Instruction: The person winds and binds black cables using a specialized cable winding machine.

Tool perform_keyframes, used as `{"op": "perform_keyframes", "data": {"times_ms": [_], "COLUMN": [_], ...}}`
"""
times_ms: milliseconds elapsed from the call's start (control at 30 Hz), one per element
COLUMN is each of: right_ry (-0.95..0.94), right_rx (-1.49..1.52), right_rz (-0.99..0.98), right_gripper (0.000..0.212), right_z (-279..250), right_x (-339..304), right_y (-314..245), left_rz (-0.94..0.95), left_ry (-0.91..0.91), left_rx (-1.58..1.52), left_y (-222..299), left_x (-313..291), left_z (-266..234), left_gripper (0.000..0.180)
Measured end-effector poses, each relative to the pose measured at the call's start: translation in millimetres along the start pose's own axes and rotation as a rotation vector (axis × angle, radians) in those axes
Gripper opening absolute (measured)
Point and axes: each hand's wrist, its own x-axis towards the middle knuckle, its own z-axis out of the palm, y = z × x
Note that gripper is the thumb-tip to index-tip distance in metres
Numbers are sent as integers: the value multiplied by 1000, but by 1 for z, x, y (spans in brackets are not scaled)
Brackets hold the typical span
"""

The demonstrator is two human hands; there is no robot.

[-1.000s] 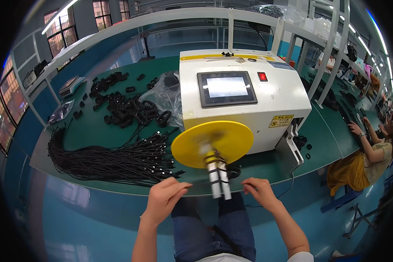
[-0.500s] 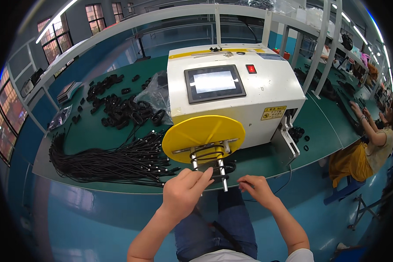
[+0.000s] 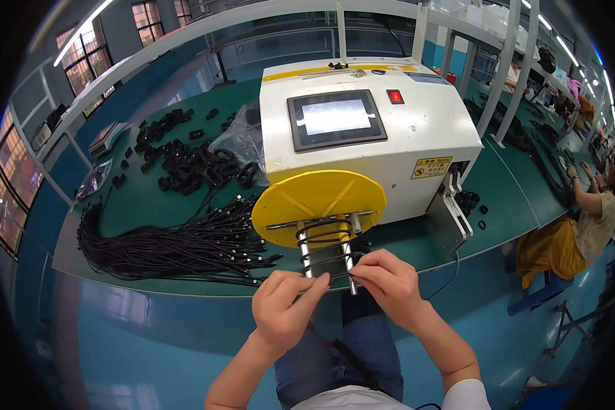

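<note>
A black cable [image 3: 329, 259] is wound in loose loops around two metal posts [image 3: 349, 281] that stick out from a round yellow disc [image 3: 307, 198]. The disc sits on the front of a white machine [image 3: 403, 147]. At the left post, my left hand [image 3: 280, 311] is closed, thumb and forefinger pinching at the lowest part of the cable. My right hand [image 3: 393, 287] pinches the cable beside the right post, its fingertips close to the post's end. The cable's ends are partly hidden by my fingers.
A bundle of black cables [image 3: 164, 249] lies left of the disc. Behind it are a heap of black ring-shaped parts [image 3: 184, 164] and a clear plastic bag [image 3: 242, 143]. A metal bracket [image 3: 452, 215] stands at the machine's right. A co-worker [image 3: 588, 212] sits farther right.
My right hand has moved up and left to the right post and now pinches the cable. My left hand has shifted slightly down and left.
</note>
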Motion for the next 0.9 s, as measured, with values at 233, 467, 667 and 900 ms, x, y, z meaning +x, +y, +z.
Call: {"op": "perform_keyframes", "data": {"times_ms": [233, 467, 667, 900], "right_ry": [-71, -169, -209, -186], "right_rx": [-5, -23, -105, -141], "right_rz": [-131, -211, -229, -204], "right_gripper": [23, 24, 22, 20], "right_z": [-4, -10, -15, -8], "right_x": [2, 12, 14, 12], "right_y": [6, 5, 3, -2], "left_rz": [-89, -407, -305, -177], "left_ry": [-42, 98, -295, -367], "left_rx": [-50, -214, 76, 469], "left_y": [1, -9, 40, 24], "left_x": [-1, -2, 30, 28], "left_z": [-10, -46, -29, 35], "left_gripper": [23, 39, 60, 55]}}
